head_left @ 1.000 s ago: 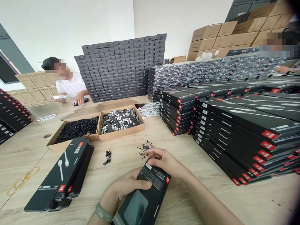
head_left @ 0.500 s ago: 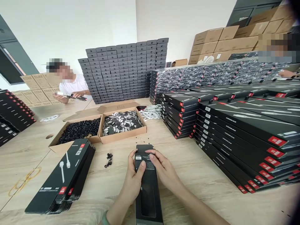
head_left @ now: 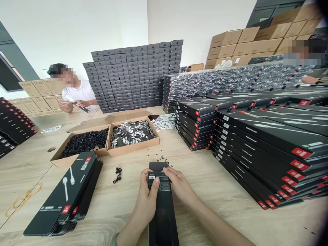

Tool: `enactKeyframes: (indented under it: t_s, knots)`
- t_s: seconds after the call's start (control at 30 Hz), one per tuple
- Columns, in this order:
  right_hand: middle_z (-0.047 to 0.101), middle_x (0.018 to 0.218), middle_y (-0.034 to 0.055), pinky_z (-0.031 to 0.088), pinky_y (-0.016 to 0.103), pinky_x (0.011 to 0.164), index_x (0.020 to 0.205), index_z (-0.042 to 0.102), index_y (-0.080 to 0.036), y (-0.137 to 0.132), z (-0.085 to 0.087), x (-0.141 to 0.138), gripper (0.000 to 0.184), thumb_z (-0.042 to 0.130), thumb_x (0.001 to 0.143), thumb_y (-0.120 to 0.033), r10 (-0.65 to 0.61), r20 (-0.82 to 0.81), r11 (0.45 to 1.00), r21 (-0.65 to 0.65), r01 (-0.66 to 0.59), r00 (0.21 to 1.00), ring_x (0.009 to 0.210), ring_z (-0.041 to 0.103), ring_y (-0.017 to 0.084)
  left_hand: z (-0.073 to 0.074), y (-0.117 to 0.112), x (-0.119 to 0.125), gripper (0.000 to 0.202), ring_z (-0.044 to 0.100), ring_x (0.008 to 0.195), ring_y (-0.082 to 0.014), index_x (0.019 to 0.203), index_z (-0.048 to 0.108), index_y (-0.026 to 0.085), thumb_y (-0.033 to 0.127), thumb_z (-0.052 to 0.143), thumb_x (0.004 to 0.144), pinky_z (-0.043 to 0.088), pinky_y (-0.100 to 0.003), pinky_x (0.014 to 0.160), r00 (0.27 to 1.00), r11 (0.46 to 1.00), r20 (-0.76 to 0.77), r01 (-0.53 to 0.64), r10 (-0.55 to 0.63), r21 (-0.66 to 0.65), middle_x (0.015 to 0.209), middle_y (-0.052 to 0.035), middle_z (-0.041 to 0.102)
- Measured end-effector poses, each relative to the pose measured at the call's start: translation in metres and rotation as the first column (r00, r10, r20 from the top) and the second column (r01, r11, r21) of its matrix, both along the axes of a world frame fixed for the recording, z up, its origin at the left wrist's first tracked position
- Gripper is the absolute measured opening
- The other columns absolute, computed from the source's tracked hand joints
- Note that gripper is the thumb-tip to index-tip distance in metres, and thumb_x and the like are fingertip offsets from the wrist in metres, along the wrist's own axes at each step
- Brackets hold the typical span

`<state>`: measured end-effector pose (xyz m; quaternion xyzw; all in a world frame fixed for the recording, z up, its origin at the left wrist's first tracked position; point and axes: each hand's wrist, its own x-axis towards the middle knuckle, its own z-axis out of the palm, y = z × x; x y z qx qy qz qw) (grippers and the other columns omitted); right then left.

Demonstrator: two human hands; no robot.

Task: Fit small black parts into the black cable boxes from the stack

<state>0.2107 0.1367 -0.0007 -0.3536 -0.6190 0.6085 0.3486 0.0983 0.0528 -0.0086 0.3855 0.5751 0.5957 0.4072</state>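
A long black retail box (head_left: 162, 208) lies lengthwise on the wooden table in front of me, back side up, with its end flap open at the far end. My left hand (head_left: 146, 201) grips its left edge, thumb pressed on the printed label. My right hand (head_left: 179, 186) holds the right edge near the top, fingers curled over the flap end. Small black plastic pieces (head_left: 162, 159) lie scattered just beyond the box. A pair of black clips (head_left: 117, 174) sits to the left.
A stack of flat black sleeves (head_left: 66, 194) lies at left. Two open cardboard trays (head_left: 107, 150) hold black parts and coiled cables. Tall stacks of finished black boxes (head_left: 269, 147) fill the right. White cables (head_left: 164, 121) lie behind. A person in white (head_left: 77, 95) works across the table.
The box has gone from tilted in my hands to lying straight on the table. Both hands now press its upper end. The person across lifted a box.
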Motion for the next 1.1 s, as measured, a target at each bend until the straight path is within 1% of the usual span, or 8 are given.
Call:
enactKeyframes:
  t_s: [0.13,0.23,0.33,0.43,0.53,0.63,0.9,1.1]
  knots:
    - [0.068,0.114,0.0019,0.047,0.036,0.092,0.120,0.059,-0.031,-0.005,-0.002,-0.003,0.037,0.053,0.086,-0.043,-0.153,-0.180,0.948,-0.304,0.093,0.972,0.106,0.062,0.023,0.003,-0.001,0.000,0.032,0.054,0.093,-0.0192,0.108,0.042,0.024,0.050,0.048,0.089,0.044,-0.030,0.083,1.000,1.000,0.006,0.025,-0.025,-0.006,0.102,-0.0036,0.055]
    - [0.069,0.116,0.0031,0.046,0.040,0.097,0.127,0.058,-0.029,-0.004,0.000,-0.001,0.044,0.057,0.084,-0.037,-0.105,-0.241,0.892,-0.451,-0.015,0.965,0.110,0.062,0.024,0.005,-0.003,0.001,0.034,0.055,0.098,-0.0210,0.111,0.041,0.023,0.050,0.046,0.090,0.045,-0.032,0.085,0.996,0.996,0.015,0.083,-0.082,-0.020,0.107,-0.0063,0.056]
    - [0.069,0.117,0.0046,0.039,0.042,0.105,0.115,0.068,-0.025,0.000,0.008,0.005,0.036,0.061,0.082,-0.038,0.052,-0.209,0.946,-0.303,-0.115,0.977,0.118,0.057,0.026,0.006,-0.004,0.001,0.039,0.055,0.104,-0.0225,0.114,0.041,0.022,0.052,0.048,0.089,0.043,-0.034,0.089,0.996,0.996,0.012,0.087,-0.087,-0.032,0.113,-0.0089,0.056]
    - [0.071,0.114,0.0059,0.033,0.044,0.110,0.110,0.072,-0.024,0.002,0.018,0.008,0.042,0.057,0.084,-0.053,0.133,-0.096,0.981,-0.129,-0.145,0.986,0.120,0.055,0.028,0.007,-0.004,0.001,0.041,0.055,0.108,-0.0222,0.115,0.036,0.023,0.051,0.049,0.089,0.043,-0.034,0.092,0.992,0.993,0.056,0.116,-0.115,-0.019,0.117,-0.0100,0.055]
    - [0.074,0.106,0.0077,0.036,0.045,0.107,0.111,0.072,-0.023,0.003,0.022,0.010,0.051,0.049,0.086,-0.061,0.161,-0.060,0.969,-0.182,-0.170,0.985,0.115,0.059,0.029,0.009,-0.003,0.001,0.040,0.057,0.106,-0.0211,0.115,0.031,0.024,0.049,0.048,0.090,0.044,-0.035,0.090,0.984,0.987,0.086,0.159,-0.159,0.002,0.118,-0.0099,0.055]
    - [0.075,0.100,0.0079,0.042,0.045,0.101,0.113,0.071,-0.021,0.007,0.020,0.012,0.051,0.058,0.082,-0.059,0.194,-0.062,0.942,-0.267,-0.204,0.979,0.109,0.062,0.029,0.007,-0.004,0.001,0.038,0.056,0.110,-0.0213,0.115,0.029,0.024,0.047,0.047,0.091,0.043,-0.037,0.093,0.983,0.985,0.065,0.173,-0.173,0.010,0.120,-0.0100,0.054]
    - [0.075,0.104,0.0078,0.045,0.040,0.094,0.106,0.074,-0.019,0.018,0.011,0.020,0.045,0.072,0.073,-0.050,0.214,0.006,0.944,-0.257,-0.205,0.977,0.101,0.064,0.027,-0.001,-0.002,0.001,0.038,0.051,0.120,-0.0250,0.116,0.028,0.025,0.045,0.048,0.091,0.042,-0.041,0.093,0.984,0.984,0.012,0.175,-0.175,-0.019,0.126,-0.0122,0.052]
    - [0.077,0.092,0.0080,0.049,0.039,0.081,0.100,0.076,-0.017,0.023,0.008,0.023,0.038,0.071,0.070,-0.040,0.187,0.077,0.950,-0.270,-0.160,0.979,0.086,0.067,0.026,-0.002,-0.003,0.003,0.039,0.056,0.108,-0.0206,0.116,0.025,0.026,0.042,0.050,0.091,0.044,-0.037,0.089,0.977,0.979,0.060,0.204,-0.204,0.002,0.118,-0.0091,0.056]
